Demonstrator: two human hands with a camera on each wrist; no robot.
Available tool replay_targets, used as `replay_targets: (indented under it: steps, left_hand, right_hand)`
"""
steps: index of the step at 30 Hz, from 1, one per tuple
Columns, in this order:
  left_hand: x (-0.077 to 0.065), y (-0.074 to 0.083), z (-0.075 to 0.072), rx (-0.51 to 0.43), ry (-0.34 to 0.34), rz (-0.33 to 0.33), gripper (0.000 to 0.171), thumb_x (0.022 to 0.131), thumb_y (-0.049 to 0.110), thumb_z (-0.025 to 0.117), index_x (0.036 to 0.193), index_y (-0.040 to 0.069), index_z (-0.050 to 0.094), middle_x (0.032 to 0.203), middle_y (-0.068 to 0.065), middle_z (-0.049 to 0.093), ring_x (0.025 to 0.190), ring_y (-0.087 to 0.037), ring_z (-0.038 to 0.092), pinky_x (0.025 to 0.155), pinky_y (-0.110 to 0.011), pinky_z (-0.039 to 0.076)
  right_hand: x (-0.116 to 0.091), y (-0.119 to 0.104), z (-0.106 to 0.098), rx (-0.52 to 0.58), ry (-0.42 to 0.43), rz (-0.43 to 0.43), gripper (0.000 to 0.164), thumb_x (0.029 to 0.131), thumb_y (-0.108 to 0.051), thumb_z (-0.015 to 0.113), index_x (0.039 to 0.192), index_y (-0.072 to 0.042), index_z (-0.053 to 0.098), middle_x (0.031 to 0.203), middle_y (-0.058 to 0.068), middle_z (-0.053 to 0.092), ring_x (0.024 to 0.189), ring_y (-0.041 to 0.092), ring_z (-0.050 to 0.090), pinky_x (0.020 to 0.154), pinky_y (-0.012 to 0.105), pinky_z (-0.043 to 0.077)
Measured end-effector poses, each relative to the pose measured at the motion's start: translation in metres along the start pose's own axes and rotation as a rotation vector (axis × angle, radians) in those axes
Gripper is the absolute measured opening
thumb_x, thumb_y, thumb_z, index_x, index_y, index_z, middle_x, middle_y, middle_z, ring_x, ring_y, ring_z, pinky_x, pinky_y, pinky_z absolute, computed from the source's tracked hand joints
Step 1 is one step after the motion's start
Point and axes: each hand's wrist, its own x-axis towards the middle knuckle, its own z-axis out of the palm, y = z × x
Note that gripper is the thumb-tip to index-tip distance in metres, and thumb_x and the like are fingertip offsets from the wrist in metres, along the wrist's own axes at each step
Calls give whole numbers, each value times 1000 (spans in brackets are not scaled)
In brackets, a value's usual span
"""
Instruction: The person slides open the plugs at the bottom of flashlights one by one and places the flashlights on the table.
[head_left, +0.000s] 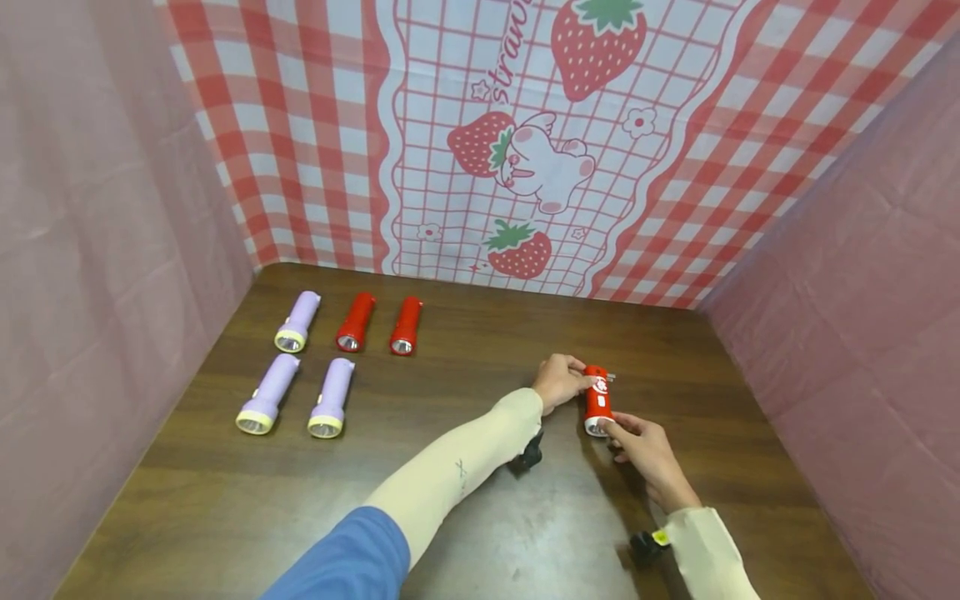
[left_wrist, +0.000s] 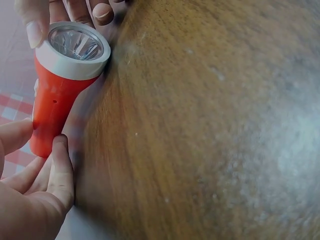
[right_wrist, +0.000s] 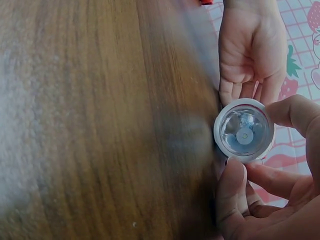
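Note:
A red flashlight (head_left: 596, 402) with a white head ring lies between both hands at the table's right side. Metal prongs (head_left: 611, 377) stick out near its tail, and a white print and white switch face up. My left hand (head_left: 559, 382) pinches the tail end between thumb and fingers. At the other end, my right hand (head_left: 649, 454) holds the white ring (right_wrist: 218, 131) with its fingertips. The left wrist view shows the clear lens (left_wrist: 75, 42) and the left fingers at the red body. Part of the left hand is hidden behind the flashlight in the right wrist view.
At the table's left lie two more red flashlights (head_left: 357, 322) and three lilac flashlights (head_left: 332, 397) with pale yellow rings, lenses toward me. A strawberry-print cloth (head_left: 465, 208) hangs along the back edge. Pink curtains (head_left: 847, 292) stand at both sides of the wooden table (head_left: 480, 333).

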Motion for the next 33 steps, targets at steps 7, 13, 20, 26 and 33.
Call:
replay_targets:
  steps: [7, 13, 20, 26, 33]
  left_hand:
    - [-1, 4, 0, 87, 20, -26, 25, 84, 14, 86, 103, 1, 76, 79, 0, 73, 65, -6, 61, 62, -19, 49]
    - [0, 3, -2, 174, 26, -23, 26, 83, 20, 88, 101, 4, 78, 84, 2, 74, 82, -10, 60, 73, -22, 48]
    - [0, 1, -3, 205, 21, -1, 25, 82, 21, 88, 100, 6, 79, 85, 4, 74, 89, -13, 60, 77, -22, 47]
    - [-6, 2, -5, 187, 15, -11, 25, 83, 19, 87, 101, 4, 77, 84, 3, 73, 83, -11, 61, 72, -23, 48]
    - [-15, 2, -9, 200, -27, 53, 21, 86, 19, 85, 100, 6, 76, 80, 4, 71, 73, -5, 60, 65, -20, 48]
  right_hand:
    - [1, 0, -1, 0, -15, 14, 55, 101, -25, 69, 140, 11, 54, 107, 7, 69, 85, 15, 60, 66, 28, 57]
    - [0, -2, 0, 8, -16, 14, 55, 101, -26, 68, 139, 12, 54, 109, 10, 68, 84, 15, 60, 65, 27, 56]
    - [2, -2, -1, 31, -13, 19, 54, 102, -25, 67, 138, 13, 54, 103, 7, 68, 82, 14, 60, 63, 26, 56]
    - [2, 0, -4, 63, -32, 12, 58, 101, -25, 68, 141, 13, 51, 101, 5, 68, 80, 12, 61, 62, 26, 56]
    - [2, 1, -13, 57, -19, 15, 62, 102, -33, 67, 143, 10, 51, 106, 4, 68, 83, 13, 61, 65, 27, 58]
